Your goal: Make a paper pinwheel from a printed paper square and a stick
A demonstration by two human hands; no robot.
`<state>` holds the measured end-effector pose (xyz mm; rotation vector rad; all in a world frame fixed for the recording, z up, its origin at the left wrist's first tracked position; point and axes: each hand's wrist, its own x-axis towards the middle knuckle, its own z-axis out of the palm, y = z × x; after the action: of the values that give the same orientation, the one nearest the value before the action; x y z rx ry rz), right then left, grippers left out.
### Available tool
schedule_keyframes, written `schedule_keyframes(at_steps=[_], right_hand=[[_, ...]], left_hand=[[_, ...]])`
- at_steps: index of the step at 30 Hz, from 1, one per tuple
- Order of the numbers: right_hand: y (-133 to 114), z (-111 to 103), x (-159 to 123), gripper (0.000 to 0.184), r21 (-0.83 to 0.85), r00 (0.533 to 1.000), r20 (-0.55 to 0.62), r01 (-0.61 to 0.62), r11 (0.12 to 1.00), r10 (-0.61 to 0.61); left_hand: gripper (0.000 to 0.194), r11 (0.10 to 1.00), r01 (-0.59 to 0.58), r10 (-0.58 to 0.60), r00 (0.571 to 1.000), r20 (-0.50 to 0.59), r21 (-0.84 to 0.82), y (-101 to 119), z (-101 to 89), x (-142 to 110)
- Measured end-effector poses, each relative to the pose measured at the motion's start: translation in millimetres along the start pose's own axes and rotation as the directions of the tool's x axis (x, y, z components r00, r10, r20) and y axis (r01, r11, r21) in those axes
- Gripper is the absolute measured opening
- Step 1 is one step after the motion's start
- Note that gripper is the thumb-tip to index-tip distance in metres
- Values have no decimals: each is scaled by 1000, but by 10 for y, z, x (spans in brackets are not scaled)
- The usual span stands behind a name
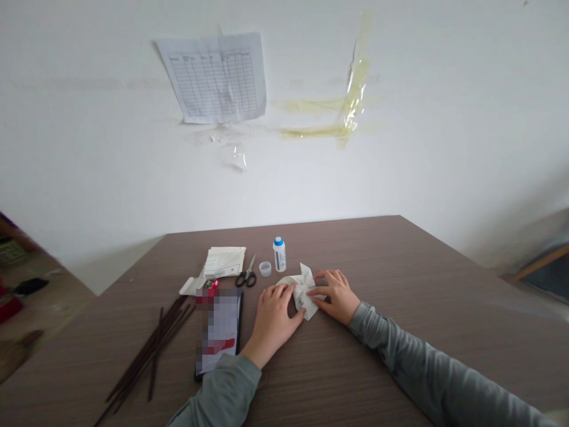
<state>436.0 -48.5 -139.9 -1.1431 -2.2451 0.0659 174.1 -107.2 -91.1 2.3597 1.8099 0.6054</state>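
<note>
A folded piece of printed paper (pixel 306 290), shaped like a pinwheel with pointed blades, lies on the table between my hands. My left hand (pixel 276 314) holds its left side, fingertips at the upper edge and thumb at the lower edge. From the right, my right hand (pixel 335 296) presses its fingers onto the middle of the paper, the thumb and fingertips close together there. Parts of the paper are hidden under the fingers. Just beyond stand a white glue bottle (pixel 280 256) with a blue top and a small clear cap (pixel 265 269).
Black-handled scissors (pixel 246 277) lie beside a stack of printed paper squares (pixel 224 261). A phone (pixel 222 332) rests left of my left arm, near a small opened box (pixel 208 286) and several thin dark sticks (pixel 155 350). The wall (pixel 320 184) rises behind the table (pixel 377 379).
</note>
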Motion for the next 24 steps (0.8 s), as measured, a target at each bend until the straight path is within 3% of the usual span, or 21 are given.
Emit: schedule_keyframes(at_steps=[11,19,24], right_hand=[[37,26,34,28,74,998,42,-38,997,35],[100,11,70,73,153,999,37,-41,987,36],[220,-78,363,66,197,1000,-9,-2,980,4]], left_hand=[[47,998,11,-6,997,-73,63,-89,47,-31],[51,996,30,-25,998,-56,82,-68,28,-44],[49,994,74,-68,995,-70,84,-29,-4,-59]])
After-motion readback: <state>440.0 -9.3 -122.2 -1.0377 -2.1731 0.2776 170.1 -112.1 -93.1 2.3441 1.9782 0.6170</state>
